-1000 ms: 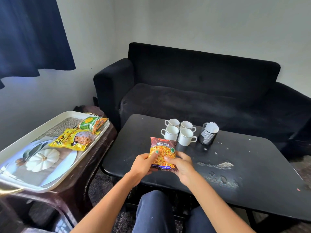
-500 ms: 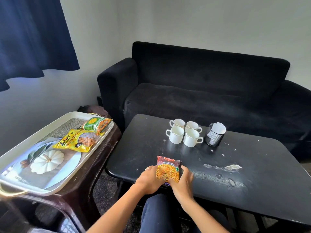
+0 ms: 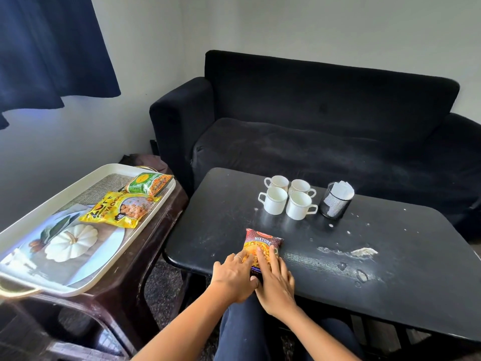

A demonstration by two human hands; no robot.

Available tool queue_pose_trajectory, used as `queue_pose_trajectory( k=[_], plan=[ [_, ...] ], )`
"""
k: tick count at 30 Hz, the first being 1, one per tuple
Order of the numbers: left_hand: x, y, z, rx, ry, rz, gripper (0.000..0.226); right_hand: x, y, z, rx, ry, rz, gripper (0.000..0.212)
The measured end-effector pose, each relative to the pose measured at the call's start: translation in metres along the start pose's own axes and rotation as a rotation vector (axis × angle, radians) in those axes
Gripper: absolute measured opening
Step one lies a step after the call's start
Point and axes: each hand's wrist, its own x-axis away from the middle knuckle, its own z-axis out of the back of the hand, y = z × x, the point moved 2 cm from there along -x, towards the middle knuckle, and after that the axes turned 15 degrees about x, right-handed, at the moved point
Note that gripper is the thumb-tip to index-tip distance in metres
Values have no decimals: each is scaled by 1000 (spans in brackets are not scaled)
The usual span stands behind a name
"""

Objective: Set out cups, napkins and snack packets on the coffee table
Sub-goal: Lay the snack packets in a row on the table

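Both hands, left [image 3: 234, 276] and right [image 3: 276, 280], press flat-fingered on the Mixture snack packet [image 3: 261, 246] near the desk [image 3: 390, 256] edge; a careless nudge could tip it off.

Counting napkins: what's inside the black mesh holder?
White napkins stick out of the mesh holder; their lower parts are hidden, so no count is possible.
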Motion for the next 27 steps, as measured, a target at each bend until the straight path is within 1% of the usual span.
queue_pose_trajectory(
  k=[5,6,8,9,10,12,13,15,16,19,21,23,26,27],
  plan=[
    [-4,-9,0,2,-10,29,66,-10,-2,-1,15,-34,-12,71],
    [-4,-10,1,9,-5,31,66,-9,-4,1,16,-39,-22,75],
    [-5,-9,7,52,43,28,60,-4,-8,7,-39,22,-86,106],
    [-5,-8,12,95,96,23,56,-2,-10,10,-91,86,-134,117],
    [-5,-6,18,151,166,12,50,-1,-12,14,-148,163,-171,117],
    [-4,0,34,295,327,-12,40,1,-22,26,-266,316,-173,86],
    [-2,2,43,381,407,-22,37,-1,-28,33,-317,364,-152,75],
    [3,7,63,574,559,-26,31,-7,-41,49,-401,421,-115,68],
    [7,7,74,675,638,-18,28,-12,-49,56,-431,438,-96,60],
    [19,-1,109,981,895,39,28,-31,-75,76,-466,477,-23,22],
    [26,-11,128,1230,1055,90,27,-45,-97,88,-422,497,48,17],
    [32,-24,142,1477,1192,160,25,-57,-124,97,-372,463,138,16],
    [38,-52,158,1754,1357,358,22,-71,-164,104,-274,364,319,15],
    [40,-63,163,1846,1396,438,24,-76,-177,105,-234,328,386,15]
  ],
)
